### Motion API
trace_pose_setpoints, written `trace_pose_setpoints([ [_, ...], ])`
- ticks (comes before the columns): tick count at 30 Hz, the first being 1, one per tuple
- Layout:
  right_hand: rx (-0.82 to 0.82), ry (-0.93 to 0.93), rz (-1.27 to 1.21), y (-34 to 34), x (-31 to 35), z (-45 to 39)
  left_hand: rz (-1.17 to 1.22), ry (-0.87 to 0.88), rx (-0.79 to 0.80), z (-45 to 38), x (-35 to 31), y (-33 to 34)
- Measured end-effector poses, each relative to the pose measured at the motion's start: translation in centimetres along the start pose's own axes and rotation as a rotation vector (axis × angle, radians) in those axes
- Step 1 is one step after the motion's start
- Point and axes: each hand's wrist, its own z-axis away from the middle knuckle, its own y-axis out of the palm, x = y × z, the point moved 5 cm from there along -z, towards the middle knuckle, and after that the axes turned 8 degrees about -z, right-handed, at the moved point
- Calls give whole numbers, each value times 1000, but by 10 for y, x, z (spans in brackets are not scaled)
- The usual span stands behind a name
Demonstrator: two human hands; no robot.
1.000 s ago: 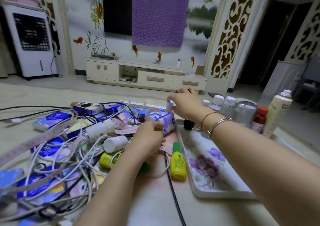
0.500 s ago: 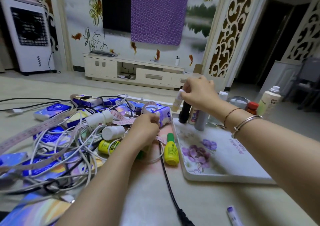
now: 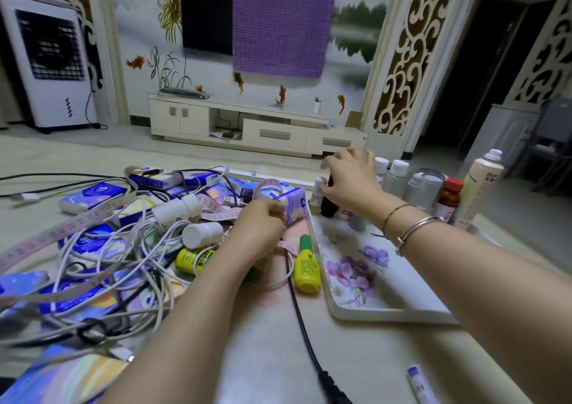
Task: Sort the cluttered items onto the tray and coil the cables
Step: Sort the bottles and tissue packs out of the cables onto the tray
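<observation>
Right hand is setting a small bottle upright at the tray's 11 o'clock corner, grip probably clamped on it; keep it vertical, seated before letting go. Left hand is pinching the tape measure, grip together.

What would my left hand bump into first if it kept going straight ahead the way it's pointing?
Most likely the purple tissue pack. Your left hand points away from you, and the pack sits right at its fingers, with the pink measuring tape looping just beside. Depth is hard to judge; they may already touch.

Painted mural wall, low white cabinet
</observation>
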Motion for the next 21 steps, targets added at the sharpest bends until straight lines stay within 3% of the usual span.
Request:
trace_pose_setpoints([
  [4, -53, -93, -180, -18, 13, 20, -119, 112, -72, 14, -10, -7],
  [7, 169, -106, -292, -20, 28, 49, -277, 190, -133, 28, -17, -12],
  [10, 379, -99, -199, -8, 39, 75, -377, 193, -135, 37, -17, -17],
  [14, 348, -99, -27, 3, 49, 83, -379, 189, -123, 45, -16, -20],
  [21, 356, -59, 15, 7, 56, 81, -360, 183, -104, 45, -13, -21],
])
